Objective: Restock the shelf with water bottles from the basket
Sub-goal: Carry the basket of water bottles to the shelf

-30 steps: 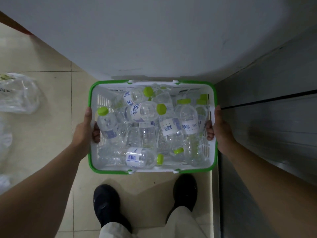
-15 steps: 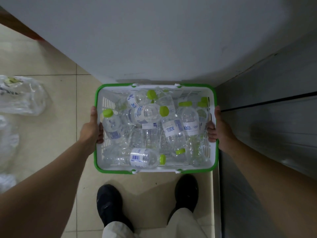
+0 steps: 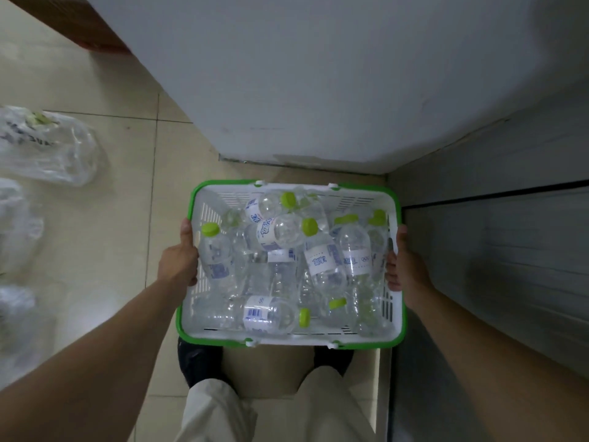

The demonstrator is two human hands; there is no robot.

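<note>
Beige tiled floor (image 3: 105,193), grey wall (image 3: 318,74)

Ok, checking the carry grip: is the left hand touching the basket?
Touching. The head view shows the left hand wrapped over the basket at its left rim, thumb on the green edge, fingers curled against the white wall.

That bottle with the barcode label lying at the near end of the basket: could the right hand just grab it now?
Probably not yet. The right hand is gripping the basket rim, as is the left hand. The barcode bottle lies uncovered on top, so only the busy hand stops it.
</note>
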